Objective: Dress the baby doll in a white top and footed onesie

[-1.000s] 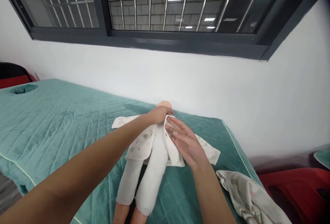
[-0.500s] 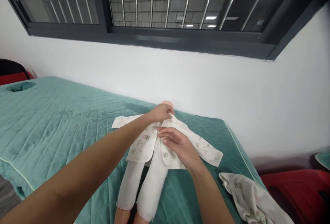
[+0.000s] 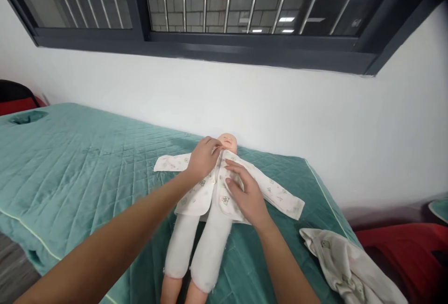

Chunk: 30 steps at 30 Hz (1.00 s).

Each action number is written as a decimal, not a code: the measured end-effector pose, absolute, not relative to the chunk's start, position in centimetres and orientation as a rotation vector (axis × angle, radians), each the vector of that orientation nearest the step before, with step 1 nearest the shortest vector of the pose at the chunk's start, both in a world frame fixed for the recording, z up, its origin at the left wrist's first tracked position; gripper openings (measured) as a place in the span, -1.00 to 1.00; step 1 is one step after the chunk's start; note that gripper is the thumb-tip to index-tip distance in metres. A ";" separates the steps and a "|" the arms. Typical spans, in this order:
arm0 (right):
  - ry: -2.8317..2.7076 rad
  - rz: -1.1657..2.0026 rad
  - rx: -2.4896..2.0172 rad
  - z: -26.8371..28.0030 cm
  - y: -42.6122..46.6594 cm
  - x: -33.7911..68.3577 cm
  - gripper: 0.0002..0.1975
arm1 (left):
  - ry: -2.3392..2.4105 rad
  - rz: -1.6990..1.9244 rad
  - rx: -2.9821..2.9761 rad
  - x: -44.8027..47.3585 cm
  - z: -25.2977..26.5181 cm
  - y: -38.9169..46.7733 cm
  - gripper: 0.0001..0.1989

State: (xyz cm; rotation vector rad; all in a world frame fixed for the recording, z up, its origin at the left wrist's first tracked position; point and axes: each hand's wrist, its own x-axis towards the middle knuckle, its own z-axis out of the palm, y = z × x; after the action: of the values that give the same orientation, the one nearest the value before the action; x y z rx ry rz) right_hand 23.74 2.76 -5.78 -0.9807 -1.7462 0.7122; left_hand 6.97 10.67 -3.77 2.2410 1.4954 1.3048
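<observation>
A baby doll (image 3: 228,142) lies on its back, its head toward the wall and its legs toward me. It wears a white printed baby jacket (image 3: 224,201), with both sleeves spread out to the sides. Below the jacket show white cloth legs (image 3: 210,243) ending in bare plastic shins. My left hand (image 3: 205,158) is at the collar just under the doll's chin, fingers curled on the jacket's edge. My right hand (image 3: 248,194) rests over the jacket's front panel on the right, fingers apart and slightly bent.
The doll lies on a bed with a green quilted cover (image 3: 105,154). Another white printed garment (image 3: 346,262) lies crumpled at the bed's right edge. A red chair (image 3: 406,248) stands beyond that edge. Behind the bed is a white wall (image 3: 157,89) below a barred window (image 3: 210,5).
My left hand has shifted left, uncovering the doll's face. My right hand has moved slightly up and right along the jacket front.
</observation>
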 end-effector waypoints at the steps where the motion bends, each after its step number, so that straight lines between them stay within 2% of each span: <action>1: -1.794 0.640 -1.018 -6.0 2.8 23.6 -0.69 | 1.467 1.371 2.191 6.0 -4.4 9.5 -0.83; 5: -2.040 0.407 -1.085 -6.8 2.8 22.8 -0.54 | 1.540 1.463 1.942 2.0 -8.4 3.8 -0.83; 11: -2.057 0.321 -1.157 -7.8 0.6 22.6 -0.46 | 1.522 1.219 1.827 -1.4 -13.2 -3.6 -0.73; 17: -1.689 0.281 -1.339 -11.2 -5.8 25.1 -0.55 | 1.584 1.051 2.000 -1.4 -12.8 -5.0 -0.57; 21: -1.535 0.249 -1.589 -12.8 -7.6 26.1 -0.48 | 1.577 0.969 2.074 -1.5 -12.9 -4.8 -0.50; 24: -1.505 0.222 -1.740 -12.5 -7.0 25.8 -0.43 | 1.561 0.934 2.143 -1.1 -12.8 -4.7 -0.46; 30: -1.526 0.241 -2.032 -10.7 -5.5 24.9 -0.53 | 1.465 0.917 2.247 -0.4 -12.5 -4.4 -0.48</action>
State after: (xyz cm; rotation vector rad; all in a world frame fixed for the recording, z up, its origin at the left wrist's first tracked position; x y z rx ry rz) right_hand 24.92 -5.52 -10.67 -2.0321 -1.5257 0.2409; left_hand -0.39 -4.37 -12.46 2.2473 1.4650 0.9169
